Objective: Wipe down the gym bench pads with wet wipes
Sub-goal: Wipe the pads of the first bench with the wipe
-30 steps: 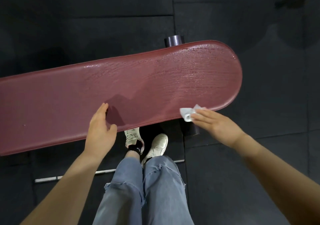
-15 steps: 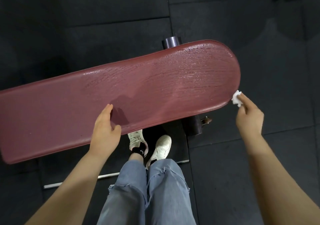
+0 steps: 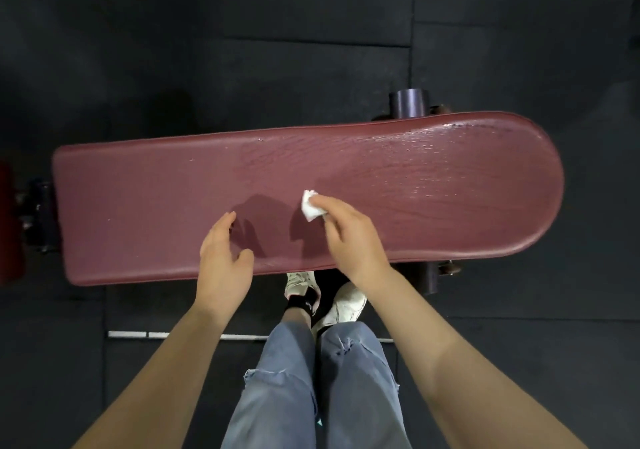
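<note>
At the far left edge, part of another red pad (image 3: 8, 223) and some dark frame hardware (image 3: 38, 213) just show beside the bench. The maroon pad (image 3: 156, 189) stretches across the middle of the view, over black rubber floor (image 3: 207, 50). Its left half looks matte and dry; the right, rounded end glistens with wet streaks.

The left hand (image 3: 223, 268) lies flat on the pad near its near edge, fingers straight and relaxed, holding nothing, steadying the bench. Just right of it, the right hand (image 3: 349, 237) pinches a crumpled white wipe (image 3: 310, 206) at its fingertips and presses it onto the pad about mid-length, roughly where wet sheen gives way to dry surface.

Below the near edge, two pale shoes (image 3: 343, 303) and jeans (image 3: 311, 379) show the person standing close in. A dark post (image 3: 408, 102) pokes out behind the pad, right of centre.

To my eye the dry left half is what's left. It would go best with long, overlapping strokes toward the left end, the wipe spread flatter for more contact, firm even pressure, and the left hand shifted off the path so no patch gets missed. The near rim deserves a pass too.
</note>
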